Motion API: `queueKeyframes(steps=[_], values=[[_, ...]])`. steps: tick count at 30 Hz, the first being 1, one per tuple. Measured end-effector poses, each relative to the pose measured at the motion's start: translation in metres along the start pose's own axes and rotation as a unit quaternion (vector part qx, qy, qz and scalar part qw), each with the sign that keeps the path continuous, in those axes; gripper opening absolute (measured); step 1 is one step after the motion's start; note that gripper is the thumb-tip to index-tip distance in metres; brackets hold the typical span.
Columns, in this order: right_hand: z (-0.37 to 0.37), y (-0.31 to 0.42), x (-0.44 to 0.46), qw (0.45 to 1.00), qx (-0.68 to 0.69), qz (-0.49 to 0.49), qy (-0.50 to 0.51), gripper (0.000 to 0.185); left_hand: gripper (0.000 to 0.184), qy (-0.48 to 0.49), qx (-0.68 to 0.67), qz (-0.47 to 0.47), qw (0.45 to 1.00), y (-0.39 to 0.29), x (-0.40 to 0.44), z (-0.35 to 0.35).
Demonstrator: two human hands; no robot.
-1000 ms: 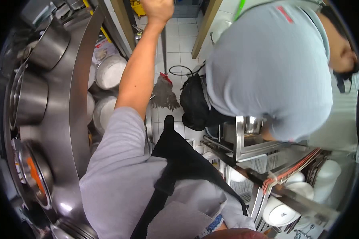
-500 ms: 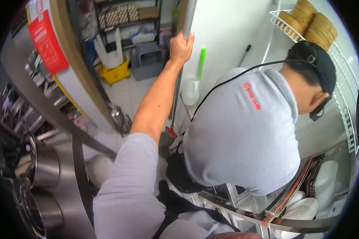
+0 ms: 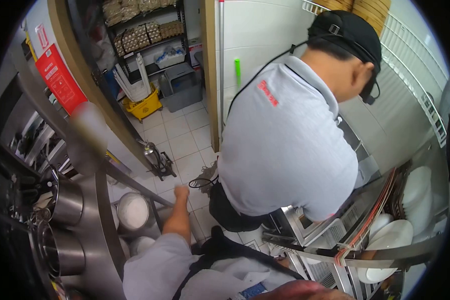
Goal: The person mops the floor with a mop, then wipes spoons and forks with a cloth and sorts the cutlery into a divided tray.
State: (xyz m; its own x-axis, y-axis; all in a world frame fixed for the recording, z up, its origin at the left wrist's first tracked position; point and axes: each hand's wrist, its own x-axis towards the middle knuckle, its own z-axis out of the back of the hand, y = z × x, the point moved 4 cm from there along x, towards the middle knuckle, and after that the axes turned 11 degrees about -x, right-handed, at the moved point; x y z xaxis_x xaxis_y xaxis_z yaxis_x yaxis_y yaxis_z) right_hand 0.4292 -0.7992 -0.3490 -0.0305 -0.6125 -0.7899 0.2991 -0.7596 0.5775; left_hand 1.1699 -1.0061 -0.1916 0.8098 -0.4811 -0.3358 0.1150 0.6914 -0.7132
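White floor tiles point(image 3: 185, 142) run up past a brown door frame point(image 3: 209, 75) at the upper centre of the frame. Near the middle, a grey mop point(image 3: 209, 172) rests on the floor, partly hidden by a co-worker point(image 3: 287, 150); its pale handle point(image 3: 221, 75) stands upright beside the door frame. Half a second ago the wearer's left hand point(image 3: 181, 190) gripped that handle high up; now it is low, left of the mop and apart from the handle, so the mop seems to stand unheld. The hand is blurred, and whether it is curled or spread I cannot tell. A small patch at lower centre may be the right hand point(image 3: 284, 262); its grip cannot be read. The co-worker leans toward a metal rack point(image 3: 295, 248) at lower right. Steel pots point(image 3: 67, 255) line the lower left. Red lettering point(image 3: 269, 94) on the co-worker's back and a red wall sign point(image 3: 60, 80), upper left, are illegible.
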Motion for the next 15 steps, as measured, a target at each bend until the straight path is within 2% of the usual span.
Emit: queueKeyframes(steps=[1, 2, 4, 5, 7, 8, 9, 10, 11, 12, 14, 15], values=[[0.002, -0.001, -0.007, 1.000, -0.017, 0.011, 0.010, 0.014, 0.038, 0.193, 0.335, -0.165, 0.908, 0.083, -0.002, -0.034], [0.005, -0.001, -0.012, 0.996, -0.072, 0.051, -0.009, 0.014, 0.038, 0.316, 0.338, -0.098, 0.881, 0.130, -0.058, -0.031], [0.011, 0.002, -0.021, 0.974, -0.180, 0.132, -0.047, 0.014, 0.038, 0.368, 0.249, 0.021, 0.896, 0.157, -0.146, -0.020], [0.014, 0.006, -0.032, 0.972, -0.196, 0.103, -0.072, 0.012, 0.038, 0.378, 0.210, 0.050, 0.900, 0.164, -0.179, -0.020], [0.018, 0.076, -0.110, 0.929, -0.326, 0.172, -0.025, 0.028, 0.038, 0.404, 0.167, 0.044, 0.899, 0.153, -0.217, -0.033], [0.014, 0.046, -0.084, 0.795, -0.497, 0.348, -0.022, 0.034, 0.038, 0.424, 0.151, 0.026, 0.893, 0.138, -0.231, -0.047], [0.016, 0.015, -0.065, 0.770, -0.526, 0.359, -0.040, 0.029, 0.039, 0.445, 0.139, 0.007, 0.885, 0.115, -0.246, -0.064], [0.015, -0.012, -0.045, 0.702, -0.597, 0.381, -0.075, 0.027, 0.039, 0.465, 0.135, -0.015, 0.875, 0.095, -0.261, -0.082], [0.014, 0.000, -0.061, 0.703, -0.614, 0.354, -0.067, 0.027, 0.039, 0.485, 0.129, -0.032, 0.865, 0.074, -0.275, -0.100], [0.026, 0.000, -0.064, 0.686, -0.618, 0.381, -0.055, 0.027, 0.039, 0.501, 0.121, -0.051, 0.855, 0.044, -0.300, -0.113], [0.044, -0.062, -0.027, 0.855, -0.412, 0.296, -0.110, 0.028, 0.040, 0.541, 0.111, -0.095, 0.828, 0.004, -0.346, -0.145], [0.064, -0.030, -0.082, 0.911, -0.376, 0.156, -0.063, 0.032, 0.040, 0.561, 0.111, -0.118, 0.812, -0.012, -0.372, -0.159]])
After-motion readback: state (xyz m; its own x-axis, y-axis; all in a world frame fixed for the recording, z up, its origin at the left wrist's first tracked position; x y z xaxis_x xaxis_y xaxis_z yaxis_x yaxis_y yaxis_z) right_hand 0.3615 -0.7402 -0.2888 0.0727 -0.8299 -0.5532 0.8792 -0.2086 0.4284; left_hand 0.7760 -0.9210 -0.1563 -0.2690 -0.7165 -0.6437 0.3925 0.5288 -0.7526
